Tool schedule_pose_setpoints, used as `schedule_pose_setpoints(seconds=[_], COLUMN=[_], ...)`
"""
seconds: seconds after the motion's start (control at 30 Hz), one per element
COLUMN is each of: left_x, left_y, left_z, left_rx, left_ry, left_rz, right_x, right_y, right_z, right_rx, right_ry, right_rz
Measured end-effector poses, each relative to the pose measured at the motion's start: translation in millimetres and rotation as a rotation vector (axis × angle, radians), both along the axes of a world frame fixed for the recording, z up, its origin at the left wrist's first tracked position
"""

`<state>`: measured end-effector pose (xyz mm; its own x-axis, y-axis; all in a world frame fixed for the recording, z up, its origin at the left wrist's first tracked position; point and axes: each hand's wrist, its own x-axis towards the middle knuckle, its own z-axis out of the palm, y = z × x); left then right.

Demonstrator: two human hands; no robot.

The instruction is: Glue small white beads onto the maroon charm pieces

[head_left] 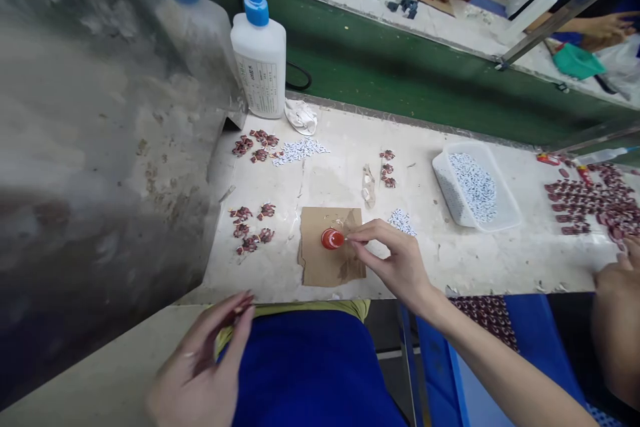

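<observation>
My right hand (395, 260) reaches over a brown cardboard piece (327, 265) on the worktable, thumb and forefinger pinched on something thin that I cannot make out, its tip at a small red cap (332, 238). My left hand (203, 367) is low over my lap by the table's near edge, fingers closed on a small dark red piece (239, 310). Clusters of dark red pieces (250, 230) lie left of the cardboard, with more dark red pieces (255, 143) farther back.
A white glue bottle with a blue nozzle (260, 53) stands at the back. A clear tray of small white parts (475, 188) sits right of centre. Several dark red pieces (593, 203) lie at far right beside another person's hand (617, 267). Other people work across the green divider (400, 73).
</observation>
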<state>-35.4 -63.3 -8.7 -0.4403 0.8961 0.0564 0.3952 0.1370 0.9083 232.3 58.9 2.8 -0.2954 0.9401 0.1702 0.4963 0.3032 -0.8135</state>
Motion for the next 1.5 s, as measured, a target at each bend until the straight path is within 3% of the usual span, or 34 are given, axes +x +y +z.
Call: schedule_pose_setpoints(seconds=[0.13,0.33,0.43,0.67,0.93,1.07,1.2,1.27,1.37,1.5], left_x=[27,39,39,43,43,46,50,50,49,51], left_y=[30,50,53,51,52,54,53,52,51,49], left_z=[-2.0,17.5,23.3,22.4,20.9,23.4,24.8,23.8,21.9,18.9], left_rx=[0.170,0.281,0.287,0.252,0.269,0.286,0.217,0.180,0.120,0.089], left_ry=[0.076,0.182,0.088,0.075,0.083,0.086,0.049,0.017,-0.046,-0.087], left_rz=[-0.348,-0.495,-0.544,-0.503,-0.488,-0.448,-0.392,-0.378,-0.340,-0.341], right_x=[-5,-14,-19,-27,-24,-23,-24,-24,-23,-27], right_y=[-7,-21,-26,-29,-30,-33,-36,-36,-35,-32], right_z=[16.0,42.4,48.4,51.5,53.8,49.4,47.2,48.3,50.2,47.6], right_rx=[-0.041,-0.065,-0.102,-0.192,-0.161,-0.043,0.195,0.245,0.150,-0.132], right_ry=[0.130,0.257,0.289,0.350,0.245,0.129,-0.043,-0.070,-0.020,0.177], right_rz=[0.001,0.100,0.137,0.132,0.196,0.254,0.281,0.294,0.265,0.135])
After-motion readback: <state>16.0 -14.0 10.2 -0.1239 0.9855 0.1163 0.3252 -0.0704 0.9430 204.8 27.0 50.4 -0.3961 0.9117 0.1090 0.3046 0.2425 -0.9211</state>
